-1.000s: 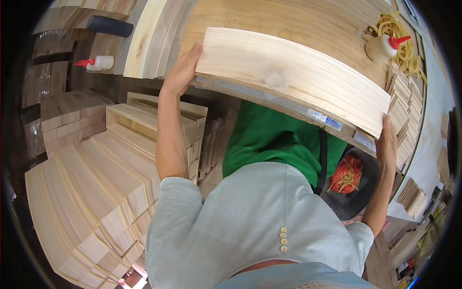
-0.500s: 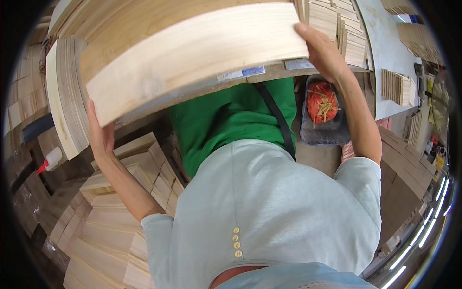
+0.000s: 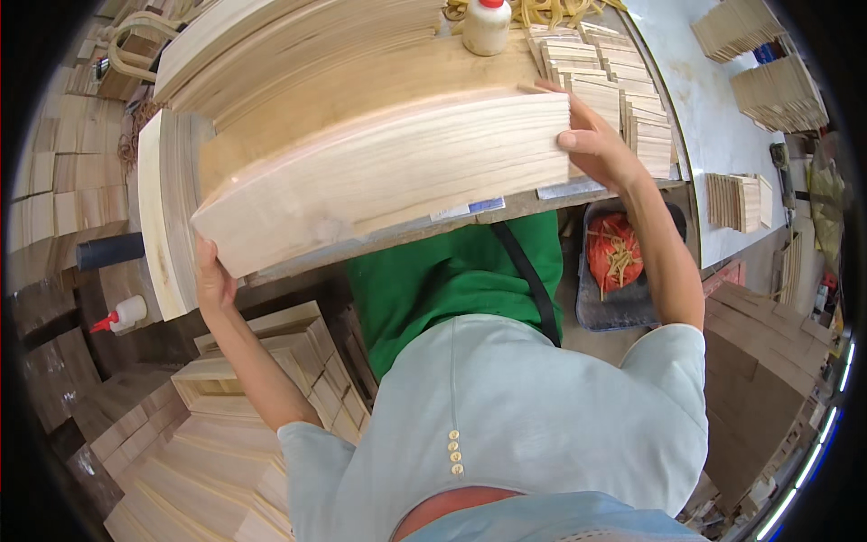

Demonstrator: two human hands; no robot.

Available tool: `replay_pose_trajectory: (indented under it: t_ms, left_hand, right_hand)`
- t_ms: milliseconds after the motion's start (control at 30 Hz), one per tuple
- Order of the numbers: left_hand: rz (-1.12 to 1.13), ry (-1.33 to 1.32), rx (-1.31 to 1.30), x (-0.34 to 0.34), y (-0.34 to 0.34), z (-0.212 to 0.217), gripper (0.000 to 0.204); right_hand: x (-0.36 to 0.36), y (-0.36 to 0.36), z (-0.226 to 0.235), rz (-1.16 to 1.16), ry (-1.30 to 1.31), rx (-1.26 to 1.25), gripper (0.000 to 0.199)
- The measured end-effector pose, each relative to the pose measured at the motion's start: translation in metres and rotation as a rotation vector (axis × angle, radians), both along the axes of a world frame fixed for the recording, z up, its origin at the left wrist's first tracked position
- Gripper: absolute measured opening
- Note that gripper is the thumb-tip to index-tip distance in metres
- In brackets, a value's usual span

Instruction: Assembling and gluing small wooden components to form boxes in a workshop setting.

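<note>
A long pale wooden board [image 3: 388, 172] spans both my hands above the front of the workbench [image 3: 361, 95]. Its right end has a notched edge. My left hand [image 3: 215, 278] grips the lower left corner. At the other end, my right hand [image 3: 596, 144] holds the board with the thumb on its face and fingers behind the edge. Beyond it, on the bench, lie several stacked long boards [image 3: 298, 59]. Short notched wooden pieces [image 3: 587, 86] stand in rows beside my right hand. To the left of the board rises a stack of planks [image 3: 167, 208] on edge.
A white glue bottle [image 3: 488, 29] with a red cap stands at the back; another glue bottle [image 3: 126, 313] is at the left. A dark bin [image 3: 623, 312] holds a red bag [image 3: 614, 248]. Wooden boxes [image 3: 271, 357] are piled at lower left; a grey table [image 3: 686, 99] stands right.
The board has come lower in view and tilted, with its broad face turned toward me. Both hands moved with it. The glue bottle at the back has come into view.
</note>
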State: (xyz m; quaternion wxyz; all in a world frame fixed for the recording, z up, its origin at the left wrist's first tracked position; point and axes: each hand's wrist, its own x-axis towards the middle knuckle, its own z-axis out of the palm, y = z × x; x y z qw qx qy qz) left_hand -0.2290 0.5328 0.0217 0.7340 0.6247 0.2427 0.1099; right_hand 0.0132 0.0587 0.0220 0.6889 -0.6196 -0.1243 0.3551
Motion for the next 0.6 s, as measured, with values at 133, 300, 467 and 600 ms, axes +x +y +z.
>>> replay_pose_trajectory:
  t_ms: [133,300,467,600]
  left_hand:
    - [-0.275,-0.213,0.134,0.036,-0.006,0.024,0.115]
    - [-0.273,-0.043,0.057,0.041,-0.011,-0.011,0.122]
    - [-0.314,-0.364,-0.263,0.042,-0.006,-0.023,0.116]
    - [-0.211,-0.230,-0.114,0.045,-0.013,-0.024,0.112]
  right_hand:
    - [0.026,0.007,0.008,0.159,-0.521,-0.128,0.107]
    - [0.022,0.012,-0.012,0.130,-0.552,-0.305,0.108]
    - [0.025,0.013,-0.012,0.123,-0.491,-0.286,0.114]
    - [0.026,0.009,-0.012,0.138,-0.472,-0.233,0.114]
